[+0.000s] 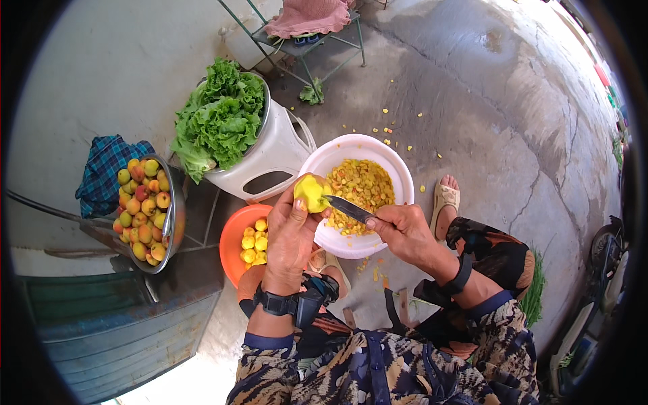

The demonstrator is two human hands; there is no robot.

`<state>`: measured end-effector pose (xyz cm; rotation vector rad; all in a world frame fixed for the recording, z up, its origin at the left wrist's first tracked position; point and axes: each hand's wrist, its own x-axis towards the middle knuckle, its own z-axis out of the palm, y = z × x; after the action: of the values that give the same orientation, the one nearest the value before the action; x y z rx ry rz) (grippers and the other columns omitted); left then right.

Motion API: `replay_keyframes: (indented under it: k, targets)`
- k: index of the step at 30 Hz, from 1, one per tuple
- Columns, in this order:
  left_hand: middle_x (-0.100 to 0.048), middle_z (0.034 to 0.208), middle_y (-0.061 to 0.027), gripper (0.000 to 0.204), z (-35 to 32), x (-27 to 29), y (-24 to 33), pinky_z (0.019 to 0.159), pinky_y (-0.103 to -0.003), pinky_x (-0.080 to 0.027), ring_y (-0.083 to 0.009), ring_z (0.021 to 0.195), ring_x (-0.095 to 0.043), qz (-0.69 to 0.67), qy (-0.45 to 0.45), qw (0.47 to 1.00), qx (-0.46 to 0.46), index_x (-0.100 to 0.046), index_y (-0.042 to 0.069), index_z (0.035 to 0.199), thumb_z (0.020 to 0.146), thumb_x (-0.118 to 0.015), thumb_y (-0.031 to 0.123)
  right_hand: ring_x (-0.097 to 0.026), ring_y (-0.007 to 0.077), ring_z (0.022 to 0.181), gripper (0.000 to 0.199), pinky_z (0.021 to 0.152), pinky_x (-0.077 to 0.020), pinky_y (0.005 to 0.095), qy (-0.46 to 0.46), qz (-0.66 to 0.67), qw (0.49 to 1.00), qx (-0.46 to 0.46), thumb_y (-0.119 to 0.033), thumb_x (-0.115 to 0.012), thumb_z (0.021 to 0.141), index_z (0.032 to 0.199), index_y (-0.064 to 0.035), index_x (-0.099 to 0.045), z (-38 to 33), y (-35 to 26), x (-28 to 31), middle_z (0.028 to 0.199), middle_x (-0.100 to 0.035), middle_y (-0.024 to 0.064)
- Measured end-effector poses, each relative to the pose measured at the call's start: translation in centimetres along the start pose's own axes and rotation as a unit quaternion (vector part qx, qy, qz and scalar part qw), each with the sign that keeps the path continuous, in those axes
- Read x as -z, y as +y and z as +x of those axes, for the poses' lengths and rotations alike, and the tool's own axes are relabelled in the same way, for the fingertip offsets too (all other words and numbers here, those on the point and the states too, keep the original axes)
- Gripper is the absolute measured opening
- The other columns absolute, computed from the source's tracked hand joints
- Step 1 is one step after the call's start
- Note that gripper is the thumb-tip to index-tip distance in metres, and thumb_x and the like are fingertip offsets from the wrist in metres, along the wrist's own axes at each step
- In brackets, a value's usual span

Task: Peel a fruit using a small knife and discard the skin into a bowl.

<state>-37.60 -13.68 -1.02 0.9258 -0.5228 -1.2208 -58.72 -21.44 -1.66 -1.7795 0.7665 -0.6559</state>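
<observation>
My left hand is closed round a yellow peeled fruit, perhaps a peach, holding it over the left rim of a white basin. In my right hand is a knife with a dark blade, its tip touching the fruit's right side. Its handle is mostly hidden by my fingers. Small chopped yellow-orange pieces lie heaped in the basin below. An orange basin with several whole peeled yellow fruits stands to the left, partly behind my left wrist.
A metal bowl of unpeeled peaches stands far left beside a blue checked cloth. Leafy lettuce fills a pot on a white plastic stool. A metal chair stands behind. Scraps dot the concrete floor.
</observation>
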Motion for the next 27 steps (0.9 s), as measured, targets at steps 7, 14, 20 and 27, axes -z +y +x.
replay_keyframes:
  k: [7, 14, 20, 27]
  targets:
    - [-0.057, 0.134, -0.0132, 0.063, 0.3, -1.6, -0.6, 0.106, -0.039, -0.045, -0.0245, 0.123, -0.056, 0.032, 0.04, 0.992, -0.117, -0.044, -0.004, 0.144, 0.096, -0.071, 0.026, -0.045, 0.0056, 0.058, 0.027, 0.049, -0.0346, 0.029, -0.05, 0.245, 0.95, -0.186, -0.015, -0.066, 0.099, 0.08, 0.0038, -0.068, 0.2, -0.4, -0.1, 0.059, -0.052, -0.0021]
    - [-0.054, 0.14, -0.0182, 0.06, 0.4, -0.3, -0.5, 0.11, -0.042, -0.045, -0.0281, 0.126, -0.056, -0.034, 0.028, 0.998, -0.055, -0.041, -0.001, 0.147, 0.098, -0.068, 0.02, -0.052, 0.0185, 0.052, 0.013, 0.053, -0.0431, 0.0329, 0.035, -0.023, 0.998, 0.053, -0.008, -0.066, 0.095, 0.088, 0.0022, -0.069, 0.0, -0.9, 1.4, 0.064, -0.058, 0.0072]
    - [-0.051, 0.143, -0.0214, 0.072, 0.3, -1.5, 0.1, 0.106, -0.04, -0.05, -0.0302, 0.124, -0.058, -0.089, -0.022, 0.996, 0.012, -0.036, -0.001, 0.152, 0.096, -0.069, 0.029, -0.061, 0.0269, 0.07, 0.038, 0.06, -0.05, 0.0387, 0.155, -0.292, 0.911, 0.244, -0.001, -0.068, 0.076, 0.114, 0.0045, -0.066, 0.6, -1.9, 2.8, 0.085, -0.061, 0.013]
    - [-0.054, 0.142, -0.011, 0.07, 0.0, -3.7, -0.6, 0.111, -0.039, -0.048, -0.0236, 0.129, -0.057, -0.122, -0.036, 0.991, 0.05, -0.041, 0.002, 0.151, 0.089, -0.071, 0.016, -0.059, 0.0248, 0.076, 0.06, 0.063, -0.0484, 0.0354, 0.111, -0.348, 0.86, 0.356, -0.01, -0.065, 0.072, 0.128, 0.0104, -0.062, 0.8, -2.6, 2.4, 0.093, -0.06, 0.0126]
